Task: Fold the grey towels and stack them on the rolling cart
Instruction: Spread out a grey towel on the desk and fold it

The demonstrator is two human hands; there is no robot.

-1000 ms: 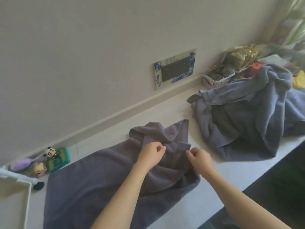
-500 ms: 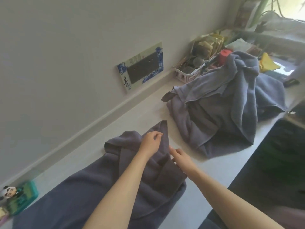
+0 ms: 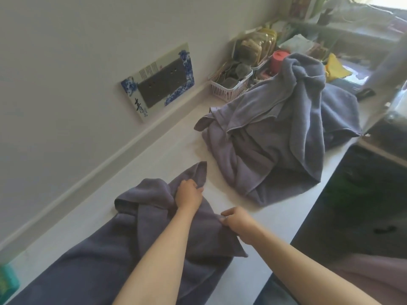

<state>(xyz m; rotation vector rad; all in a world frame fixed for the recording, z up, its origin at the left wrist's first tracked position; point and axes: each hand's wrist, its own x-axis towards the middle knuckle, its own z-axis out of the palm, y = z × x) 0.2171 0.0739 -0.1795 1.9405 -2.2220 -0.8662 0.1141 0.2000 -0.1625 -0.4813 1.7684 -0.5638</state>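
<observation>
A dark grey towel (image 3: 92,260) lies rumpled along the white counter (image 3: 167,150), stretching to the lower left. My left hand (image 3: 189,193) grips its far corner, which sticks up beside my fingers. My right hand (image 3: 239,222) pinches the towel's near right edge. Further right, a heap of grey towels (image 3: 286,137) sits piled on the counter, apart from both hands. The rolling cart is not in view.
A blue-and-white framed wall plate (image 3: 160,81) hangs above the counter's back ledge. A pink basket (image 3: 229,89) of small items and a red cup (image 3: 278,60) stand behind the heap. The counter's front edge drops to a dark floor at right. A green box (image 3: 6,282) sits far left.
My view has swung right, so the toys on the left left the frame. My left hand moved up to the towel's far corner and my right hand shifted to its near right edge.
</observation>
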